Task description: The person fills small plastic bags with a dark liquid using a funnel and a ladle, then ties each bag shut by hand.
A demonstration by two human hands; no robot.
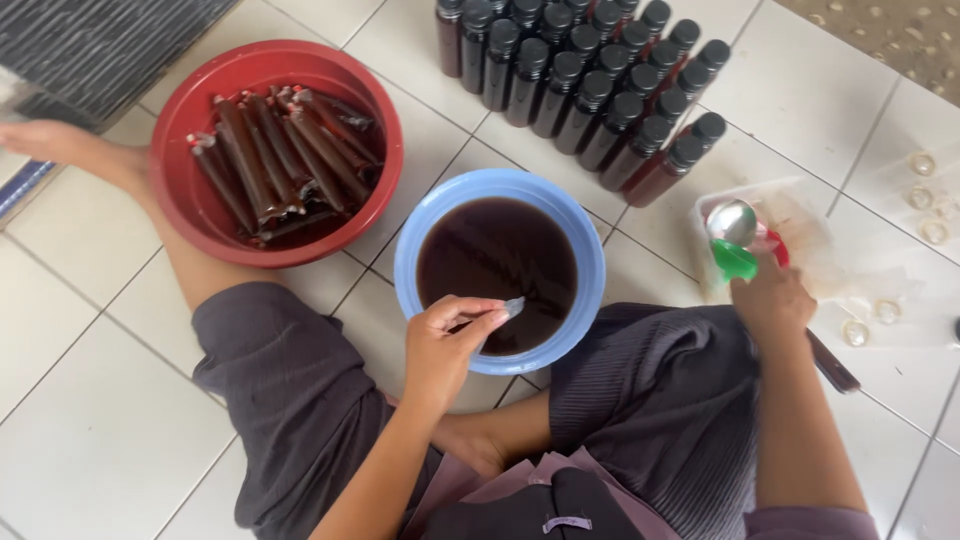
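- Nearest to us, our left hand (445, 340) pinches a small clear plastic piece (508, 307) between thumb and fingers, right at the near rim of the blue bowl (420, 225); we cannot tell exactly what the piece is, only that it is thin and see-through.
- Our right hand (770, 300) is closed around a green funnel (735, 260) and the handle of a metal spoon (732, 222), held over a clear plastic tray (800, 215) on the tiled floor (100, 420).
- The blue bowl sits between our knees and holds dark brown liquid (497, 262) close to the brim, so we judge that much remains to be portioned out.
- The liquid looks smooth and glossy, almost black at the centre, with a reddish tint near the edge.
- To the left, the red basin (180, 200) carries a heap of long, narrow filled pouches (285, 160) of the same dark liquid, lying crosswise; that share looks done.
- Farthest off, a tight cluster of dark bottles (590, 85) with black caps stands upright in rows, filled and closed as far as we can see.
- At the right edge, a few small clear rings (925, 195) lie loose on the tiles.
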